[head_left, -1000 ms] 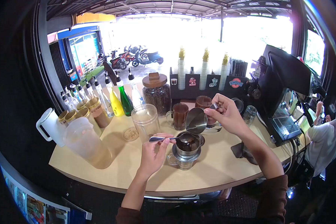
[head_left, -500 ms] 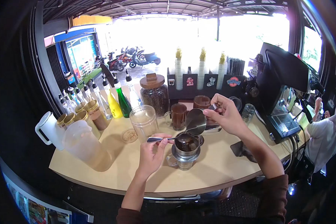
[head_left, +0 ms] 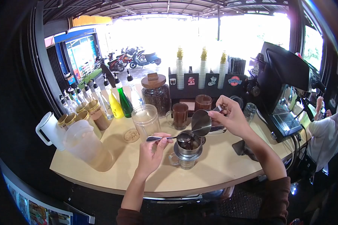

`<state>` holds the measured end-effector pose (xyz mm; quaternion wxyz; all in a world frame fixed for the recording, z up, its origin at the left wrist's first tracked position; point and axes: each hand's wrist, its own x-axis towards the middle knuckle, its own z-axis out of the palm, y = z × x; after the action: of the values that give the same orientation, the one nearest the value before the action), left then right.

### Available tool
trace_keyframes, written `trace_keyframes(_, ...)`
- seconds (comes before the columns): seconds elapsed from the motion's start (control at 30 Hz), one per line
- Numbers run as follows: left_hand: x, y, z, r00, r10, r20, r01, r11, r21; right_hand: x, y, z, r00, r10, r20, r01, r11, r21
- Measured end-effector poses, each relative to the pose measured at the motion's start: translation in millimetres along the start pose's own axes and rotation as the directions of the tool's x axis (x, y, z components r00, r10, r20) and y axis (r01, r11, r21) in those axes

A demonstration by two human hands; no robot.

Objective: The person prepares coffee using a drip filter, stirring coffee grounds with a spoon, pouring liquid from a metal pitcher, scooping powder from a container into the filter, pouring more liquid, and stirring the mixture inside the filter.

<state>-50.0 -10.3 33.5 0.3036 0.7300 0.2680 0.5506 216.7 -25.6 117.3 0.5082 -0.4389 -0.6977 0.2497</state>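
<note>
My left hand (head_left: 151, 155) pinches a metal spoon (head_left: 157, 138), its bowl over the mouth of a metal drip coffee filter (head_left: 190, 153). Dark coffee shows inside the filter, which rests on a small clear glass mug (head_left: 186, 164). My right hand (head_left: 232, 119) grips the handle of a metal pitcher (head_left: 201, 123), tilted with its lip down beside the spoon, above the filter. Whether liquid is running from the lip is hard to make out. Just behind stand a glass mug of brown drink (head_left: 180, 115) and a clear lidless jar (head_left: 145, 122).
On the left are a frosted jug (head_left: 86, 144), a white pitcher (head_left: 49, 129), gold-lidded jars and pump bottles. A coffee bean jar (head_left: 156, 97) and cup holder (head_left: 206, 85) line the back. An espresso machine (head_left: 281, 108) stands right; beyond it is another person (head_left: 325, 137).
The pitcher in my right hand has shifted slightly right and down, and its tilt differs. My left hand keeps the spoon nearly in place over the filter.
</note>
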Motion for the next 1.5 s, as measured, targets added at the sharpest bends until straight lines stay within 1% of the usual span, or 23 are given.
trace_keyframes(0.07, -1, 0, -1, 1.0, -0.001, -0.014, 0.001, 1.0, -0.006, -1, 2, 0, 1.0, 0.019, -0.017, -0.018, 0.998, 0.052)
trace_keyframes(0.2, 1, 5, -3, 0.997, 0.042, -0.062, -0.041, 0.999, 0.008, -2, 2, -5, 0.999, 0.016, -0.043, -0.015, 1.0, 0.022)
trace_keyframes(0.27, 2, 8, -6, 0.995, 0.024, -0.097, -0.02, 0.999, 0.038, -2, -2, -6, 0.998, 0.026, -0.054, -0.025, 0.999, 0.023)
trace_keyframes(0.4, 2, 6, -11, 0.995, 0.0, -0.098, 0.006, 0.998, 0.058, -1, -4, -6, 0.998, 0.025, -0.062, -0.022, 0.998, 0.05)
trace_keyframes(0.6, 3, 3, -15, 0.992, 0.046, -0.12, -0.037, 0.997, 0.074, 4, -1, 0, 0.999, -0.019, -0.049, 0.02, 1.0, 0.015)
trace_keyframes(0.7, 2, 1, -16, 0.992, 0.044, -0.119, -0.033, 0.995, 0.094, 6, 0, 5, 0.999, -0.027, -0.036, 0.028, 0.999, 0.037)
trace_keyframes(0.77, 2, 1, -14, 0.981, 0.099, -0.167, -0.083, 0.991, 0.102, 8, -2, 10, 0.999, -0.029, -0.031, 0.032, 0.995, 0.093)
trace_keyframes(0.8, 1, 2, -14, 0.98, 0.099, -0.173, -0.081, 0.991, 0.106, 9, -1, 10, 0.999, -0.032, -0.025, 0.035, 0.995, 0.096)
trace_keyframes(0.9, -1, 4, -14, 0.984, 0.083, -0.16, -0.068, 0.993, 0.098, 12, 5, 9, 1.0, 0.007, 0.001, -0.007, 0.998, 0.069)
trace_keyframes(0.97, -1, 6, -14, 0.985, 0.09, -0.145, -0.073, 0.99, 0.119, 14, 6, 8, 1.0, -0.028, 0.013, 0.028, 1.0, 0.012)
trace_keyframes(1.1, 1, 5, -15, 0.984, 0.12, -0.129, -0.101, 0.984, 0.144, 14, 9, 9, 0.999, -0.036, -0.028, 0.037, 0.999, 0.031)
trace_keyframes(1.2, 1, 5, -15, 0.987, 0.099, -0.128, -0.08, 0.986, 0.145, 14, 8, 7, 0.998, -0.046, -0.045, 0.048, 0.998, 0.036)
trace_keyframes(1.27, 0, 5, -15, 0.987, 0.092, -0.129, -0.073, 0.987, 0.142, 11, 7, 3, 0.996, -0.068, -0.053, 0.067, 0.998, -0.022)
trace_keyframes(1.3, -1, 5, -15, 0.988, 0.091, -0.127, -0.073, 0.987, 0.141, 10, 7, 2, 0.996, -0.067, -0.054, 0.066, 0.998, -0.022)
trace_keyframes(1.37, -3, 8, -15, 0.993, 0.032, -0.117, -0.019, 0.994, 0.11, 8, 8, -2, 0.996, -0.06, -0.067, 0.056, 0.997, -0.058)
trace_keyframes(1.5, -3, 10, -12, 0.992, 0.033, -0.124, -0.019, 0.993, 0.114, 0, 12, -8, 0.997, -0.033, -0.067, 0.032, 0.999, -0.005)
